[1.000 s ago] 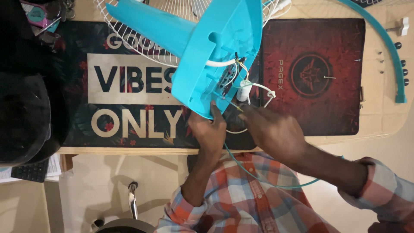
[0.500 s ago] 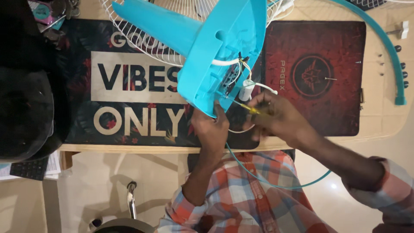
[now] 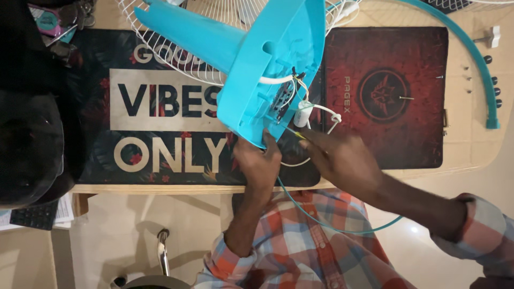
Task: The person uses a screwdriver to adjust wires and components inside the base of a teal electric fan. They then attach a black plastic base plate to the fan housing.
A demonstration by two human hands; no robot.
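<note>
Left hand (image 3: 258, 163) clamped on the lower edge of the turquoise fan base (image 3: 273, 69), held tilted above the tabletop (image 3: 471, 144), underside and wiring exposed. Right hand (image 3: 342, 158) pinched shut on a thin yellow-tipped tool (image 3: 294, 132), poking beside the white capacitor (image 3: 302, 114). Risk: tool slipping into loose wires (image 3: 286, 88), tearing a joint; base twisting out of one-handed grip.
</note>
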